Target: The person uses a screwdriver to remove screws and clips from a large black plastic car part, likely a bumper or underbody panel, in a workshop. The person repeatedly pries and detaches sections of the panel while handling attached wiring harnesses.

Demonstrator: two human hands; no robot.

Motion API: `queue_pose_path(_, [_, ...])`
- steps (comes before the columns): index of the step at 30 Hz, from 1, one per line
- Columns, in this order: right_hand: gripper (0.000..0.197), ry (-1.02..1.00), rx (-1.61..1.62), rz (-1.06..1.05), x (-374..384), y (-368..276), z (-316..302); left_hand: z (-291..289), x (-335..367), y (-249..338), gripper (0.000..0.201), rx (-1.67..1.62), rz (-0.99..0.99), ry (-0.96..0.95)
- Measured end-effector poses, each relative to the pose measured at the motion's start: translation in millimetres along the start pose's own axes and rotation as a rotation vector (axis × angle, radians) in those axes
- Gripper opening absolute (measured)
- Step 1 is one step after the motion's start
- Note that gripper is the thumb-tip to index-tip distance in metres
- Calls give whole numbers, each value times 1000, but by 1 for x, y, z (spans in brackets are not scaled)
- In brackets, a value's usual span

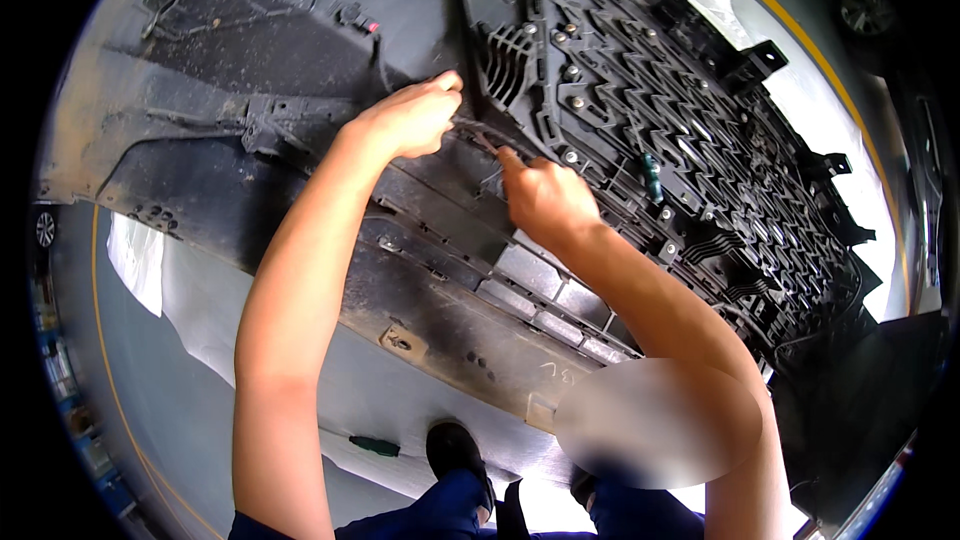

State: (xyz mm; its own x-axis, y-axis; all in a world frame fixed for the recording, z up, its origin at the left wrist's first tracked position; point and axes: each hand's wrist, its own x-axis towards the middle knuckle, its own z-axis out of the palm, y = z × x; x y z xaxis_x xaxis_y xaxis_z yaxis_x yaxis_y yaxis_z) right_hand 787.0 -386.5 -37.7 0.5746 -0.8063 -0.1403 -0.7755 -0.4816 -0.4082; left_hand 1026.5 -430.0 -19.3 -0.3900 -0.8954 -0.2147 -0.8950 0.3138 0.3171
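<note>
A large black car bumper lies with its inner side up in front of me, its outer skin dusty. My left hand is closed at a thin black cable that runs down from a small connector. Dark strands show between my two hands. Beside the grille's edge, my right hand is curled, its index finger and thumb together near a thin reddish-brown piece; its grip is partly hidden. The black mesh grille spreads to the right, held by several screws.
On the grille lies a green-handled tool. Another dark green tool rests on the pale sheet near my shoe. Black brackets jut from the far right edge. A blurred oval covers part of my right forearm.
</note>
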Motion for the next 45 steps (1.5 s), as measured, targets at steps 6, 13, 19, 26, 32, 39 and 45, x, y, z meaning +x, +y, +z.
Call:
queue_pose_path(6, [44, -261, 615, 255, -42, 10, -55, -2, -6, -4, 18, -227, 94, 333])
queue_pose_path(13, [47, -156, 476, 470, -207, 120, -162, -43, -25, 61, 38, -332, 4, 319])
queue_pose_path(19, [44, 5, 298, 525, -331, 168, -181, -53, -14, 76, 21, -82, -30, 390])
queue_pose_path(26, [38, -45, 346, 672, -395, 217, -157, 4, 21, 213, 29, -147, 221, 259])
queue_pose_path(32, [33, -92, 391, 584, -411, 236, -133, 103, 43, 364, 36, -197, 415, -107])
queue_pose_path(39, [28, -85, 426, 557, -418, 256, -115, 168, 86, 417, 50, -248, 194, -221])
queue_pose_path(45, [28, -111, 376, 512, -409, 279, -113, 185, 96, 419, 42, -349, 183, -205])
